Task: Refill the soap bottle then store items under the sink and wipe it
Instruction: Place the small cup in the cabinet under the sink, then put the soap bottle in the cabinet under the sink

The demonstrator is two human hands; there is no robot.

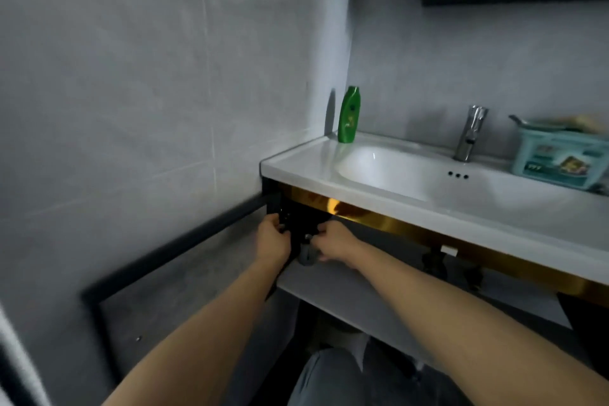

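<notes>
Nearest, below the front left corner of the sink, your left hand and right hand both curl their fingers round a dark object standing on the shelf; its kind is too dim to tell. Farther, on the sink's back left corner, the green plastic bottle stands upright: probably light, smooth and slippery when wet, so grip it round the waist.

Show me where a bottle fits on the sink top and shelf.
Bare: the sink top at its left front corner, by the green bottle; the shelf between right hand and drain pipe. Crowded: the shelf's left end, where the left hand joins it at a dark item; the sink top's right end, under the basket.
</notes>
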